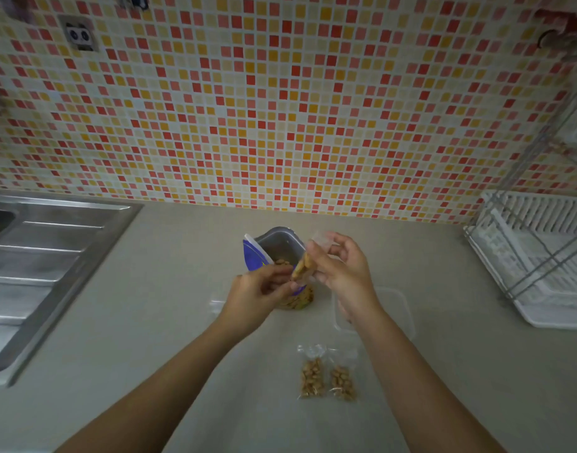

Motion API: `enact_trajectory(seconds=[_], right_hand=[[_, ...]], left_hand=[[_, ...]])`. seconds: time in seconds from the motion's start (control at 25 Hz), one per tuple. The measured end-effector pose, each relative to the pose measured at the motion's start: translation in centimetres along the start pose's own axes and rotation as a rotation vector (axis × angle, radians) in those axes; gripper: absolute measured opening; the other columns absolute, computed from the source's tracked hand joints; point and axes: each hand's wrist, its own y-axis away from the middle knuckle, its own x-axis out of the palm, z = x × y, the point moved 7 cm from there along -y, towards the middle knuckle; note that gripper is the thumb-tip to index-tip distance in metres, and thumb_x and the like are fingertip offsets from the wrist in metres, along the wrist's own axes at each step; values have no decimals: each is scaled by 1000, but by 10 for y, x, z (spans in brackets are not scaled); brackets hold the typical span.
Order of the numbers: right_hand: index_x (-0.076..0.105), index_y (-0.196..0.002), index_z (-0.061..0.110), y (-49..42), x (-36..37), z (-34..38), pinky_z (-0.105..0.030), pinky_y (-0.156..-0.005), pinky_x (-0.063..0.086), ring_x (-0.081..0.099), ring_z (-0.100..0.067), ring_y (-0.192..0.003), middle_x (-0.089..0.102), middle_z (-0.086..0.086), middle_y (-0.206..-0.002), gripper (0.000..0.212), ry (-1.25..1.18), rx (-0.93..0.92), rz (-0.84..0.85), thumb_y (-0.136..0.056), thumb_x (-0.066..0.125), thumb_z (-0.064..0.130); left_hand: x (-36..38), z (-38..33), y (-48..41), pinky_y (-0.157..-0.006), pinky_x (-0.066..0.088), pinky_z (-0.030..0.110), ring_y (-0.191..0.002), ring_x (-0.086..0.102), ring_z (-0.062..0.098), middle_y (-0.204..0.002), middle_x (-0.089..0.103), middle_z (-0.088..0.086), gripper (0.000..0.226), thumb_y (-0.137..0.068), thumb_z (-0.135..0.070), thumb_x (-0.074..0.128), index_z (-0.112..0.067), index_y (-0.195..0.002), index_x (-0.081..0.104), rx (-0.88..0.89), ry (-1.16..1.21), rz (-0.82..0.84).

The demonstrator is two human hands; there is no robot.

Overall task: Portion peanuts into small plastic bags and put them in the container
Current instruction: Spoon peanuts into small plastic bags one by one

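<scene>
At frame centre my right hand [342, 269] pinches the top of a small bag [304, 261], part-filled with peanuts. My left hand [261, 289] pinches its lower end, just above the open peanut pouch [282, 246]. Two filled bags [312, 377] lie on the tabletop [182, 322] lower down, outside the clear container [399, 310] at right. I judge it roughly midway, with this bag unfinished and none loaded yet.

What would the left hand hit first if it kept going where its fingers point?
Probably the small bag that the right hand holds; the left hand looks almost against it, though depth is unclear.
</scene>
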Motion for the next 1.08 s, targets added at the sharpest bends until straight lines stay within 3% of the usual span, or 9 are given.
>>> enact_trajectory(seconds=[0.12, 0.2, 0.4, 0.52, 0.64, 0.76, 0.84, 1.08], right_hand=[[60, -92, 25, 7, -3, -12, -31, -72, 56, 65, -15, -81, 63, 1, -86, 24, 91, 1, 93, -74, 75, 17], [64, -82, 21, 11, -6, -26, -23, -66, 55, 63, -9, -70, 63, 2, -77, 15, 151, 26, 152, -79, 70, 8], [62, -80, 16, 19, -7, -88, -18, -64, 54, 61, -7, -65, 62, -1, -73, 11, 284, 242, 284, -82, 67, 7], [62, -80, 18, 17, -13, -126, -15, -59, 51, 62, -1, -58, 65, -1, -75, 8, 427, 350, 300, -83, 68, 14], [71, -84, 17, 9, -16, -152, -21, -72, 48, 64, -7, -72, 69, 3, -78, 11, 764, 266, 319, -79, 72, 27], [74, -89, 22, 3, -17, -161, -25, -80, 49, 66, -15, -89, 74, 3, -91, 19, 1060, 194, 291, -76, 70, 35], [74, -87, 25, 2, -16, -162, -26, -79, 51, 66, -20, -93, 73, 3, -96, 16, 1190, 191, 282, -76, 67, 34], [70, -87, 26, 2, -11, -160, -25, -75, 49, 64, -21, -92, 71, 4, -95, 19, 1393, 154, 311, -69, 64, 27]], left_hand=[[0, 23, 14, -66, 55, 16, -64, 67, 5, -70, 71, -1, 16, -87, 5, 56, -6, -94, 66, -171, 333, 7], [3, 36, 29, -60, 53, 14, -57, 65, 6, -63, 69, -3, 14, -89, 2, 54, -8, -91, 64, -256, 371, 38], [24, 83, 63, -51, 43, 13, -50, 54, 0, -56, 63, -9, 11, -87, -17, 63, -16, -76, 61, -392, 191, 99], [31, 121, 74, -59, 44, 18, -56, 53, 3, -59, 56, -7, 20, -87, -20, 64, -17, -68, 56, -496, 121, 88], [36, 151, 80, -70, 48, 30, -68, 55, 16, -71, 60, 4, 14, -75, -26, 72, -20, -71, 61, -594, 72, 60], [35, 159, 81, -53, 36, 9, -64, 51, 12, -69, 58, 0, 18, -79, -31, 69, -16, -75, 61, -585, -239, 10], [39, 151, 80, -52, 34, 16, -68, 50, 15, -71, 56, 1, 18, -83, -30, 65, -14, -76, 60, -537, -391, -23], [51, 152, 82, -76, 46, 29, -91, 63, 28, -92, 69, 9, 28, -81, -33, 63, -8, -94, 59, -503, -499, -16]])
